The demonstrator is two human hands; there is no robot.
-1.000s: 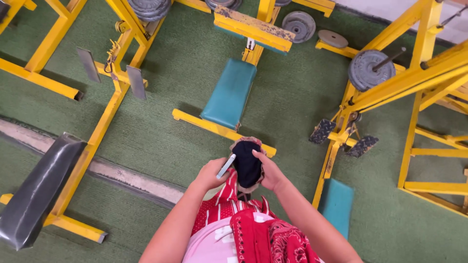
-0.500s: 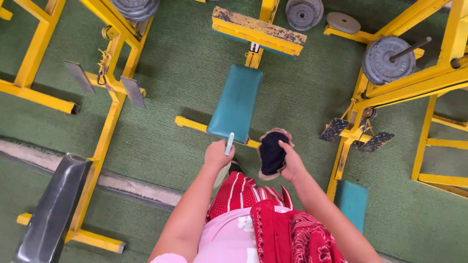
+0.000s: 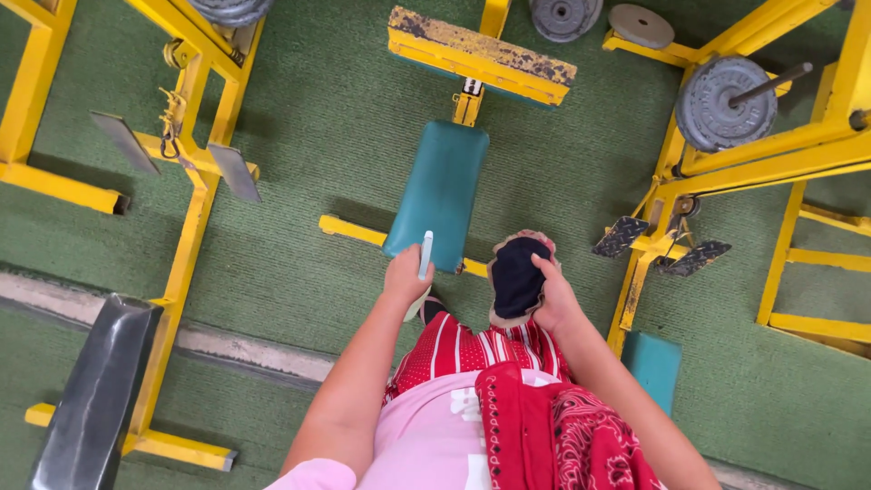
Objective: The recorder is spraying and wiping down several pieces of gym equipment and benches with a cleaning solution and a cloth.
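Right then, the left hand (image 3: 404,275) was closed around a slim white tube (image 3: 425,254), while the right hand (image 3: 555,299) gripped a dark cloth pad (image 3: 517,277), both above the teal bench (image 3: 440,192); bringing tube to pad looked next.

Green carpet floor (image 3: 318,136) under yellow frames (image 3: 195,218), teal bench (image 3: 440,191), weight plates (image 3: 640,25).

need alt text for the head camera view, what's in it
Seen from above, a person's left hand holds a small white tube and their right hand a dark cloth pad, over a teal bench and yellow gym frames on green carpet.
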